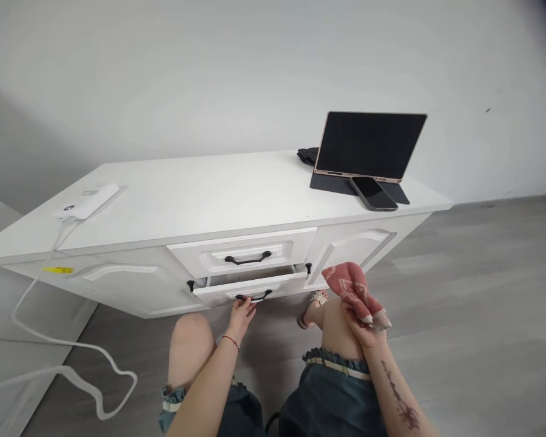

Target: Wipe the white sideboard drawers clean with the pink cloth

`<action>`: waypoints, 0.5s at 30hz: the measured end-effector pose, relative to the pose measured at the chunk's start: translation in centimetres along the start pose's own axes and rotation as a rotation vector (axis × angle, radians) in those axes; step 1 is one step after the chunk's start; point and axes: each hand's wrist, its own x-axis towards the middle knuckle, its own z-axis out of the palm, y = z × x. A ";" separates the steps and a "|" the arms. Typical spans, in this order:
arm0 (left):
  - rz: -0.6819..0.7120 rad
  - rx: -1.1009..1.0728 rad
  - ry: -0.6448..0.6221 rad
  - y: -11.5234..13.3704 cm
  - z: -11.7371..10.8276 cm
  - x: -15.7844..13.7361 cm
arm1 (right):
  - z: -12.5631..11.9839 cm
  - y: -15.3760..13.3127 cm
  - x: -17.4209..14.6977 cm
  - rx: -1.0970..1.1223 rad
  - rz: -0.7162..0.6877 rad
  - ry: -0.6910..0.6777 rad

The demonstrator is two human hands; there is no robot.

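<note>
We cannot see into the lower drawer [250,284]: only a thin dark gap shows above its front. The left hand [242,314] covers part of that drawer's handle [253,297]. The right hand [363,328] is largely masked by the red cloth [355,291]. Behind the tablet [369,145], a dark object [307,156] is mostly concealed and unidentifiable. The white cable [68,358] leaves the picture's left edge.

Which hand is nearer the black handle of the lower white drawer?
Left. The left hand grips the black handle of the lower drawer; the right hand is off to its right, holding a red cloth.
</note>
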 end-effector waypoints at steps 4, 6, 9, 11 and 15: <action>-0.022 0.021 0.007 1.0 1.1 1.5 | 1.4 0.6 0.0 0.053 0.101 0.038; -0.026 0.027 0.005 1.5 1.6 2.2 | 2.2 0.4 0.1 0.088 0.149 0.057; -0.023 0.033 -0.003 2.2 2.4 2.9 | 2.5 0.1 0.4 0.127 0.161 0.092; -0.016 0.032 -0.002 2.6 2.7 3.1 | 2.1 0.1 0.7 0.114 0.152 0.108; 0.003 0.024 0.007 2.7 3.3 3.1 | 1.2 0.7 1.2 0.000 0.139 0.076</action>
